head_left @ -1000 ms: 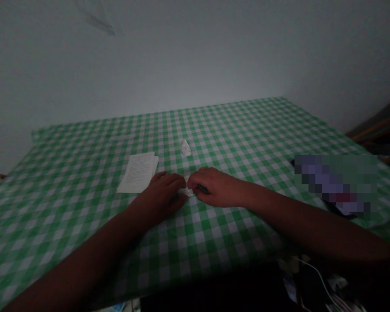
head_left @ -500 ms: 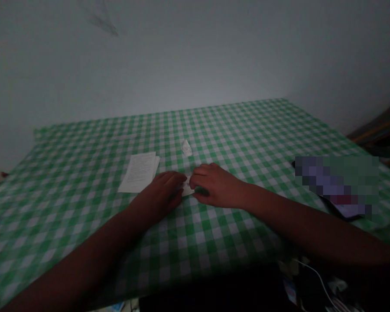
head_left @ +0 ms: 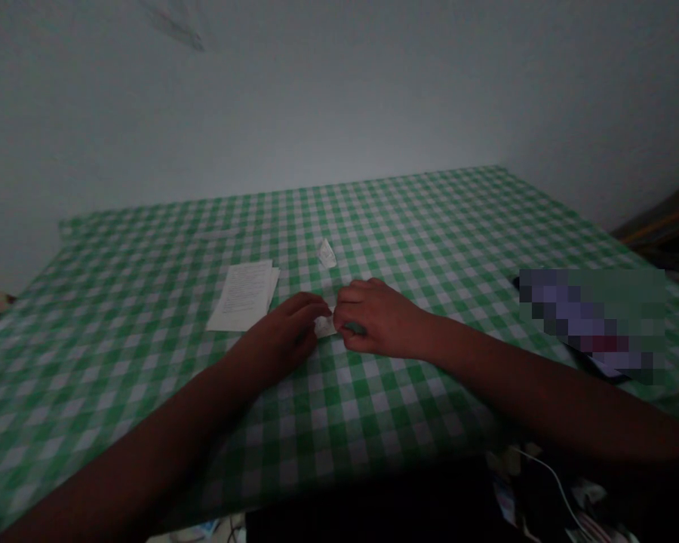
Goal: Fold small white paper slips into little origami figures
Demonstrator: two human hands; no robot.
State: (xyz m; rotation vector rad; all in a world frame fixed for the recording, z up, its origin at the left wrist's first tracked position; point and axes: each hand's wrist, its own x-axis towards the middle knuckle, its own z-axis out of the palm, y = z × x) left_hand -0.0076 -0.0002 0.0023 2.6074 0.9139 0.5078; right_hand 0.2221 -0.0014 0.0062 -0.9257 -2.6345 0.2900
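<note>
A small piece of white paper (head_left: 326,327) lies on the checked cloth between my hands, mostly covered by them. My left hand (head_left: 286,328) has its fingers curled onto the paper's left side. From the other side my right hand (head_left: 376,318) pinches the paper with bent fingers, and the fingertips of both hands nearly meet. Just beyond them sits a small folded white paper (head_left: 327,254). A stack of printed sheets (head_left: 243,296) rests to the left, close to my left hand.
The table wears a green and white checked tablecloth (head_left: 430,226) and stands against a pale wall (head_left: 339,98). On the right lies a dark-edged phone-like device (head_left: 605,369), largely blurred by pixels. Cluttered items and a white cable (head_left: 554,479) show below the front edge.
Both hands stay at the paper, with only slight shifts of the fingers. The view has tilted a little, so the tabletop sits slightly higher.
</note>
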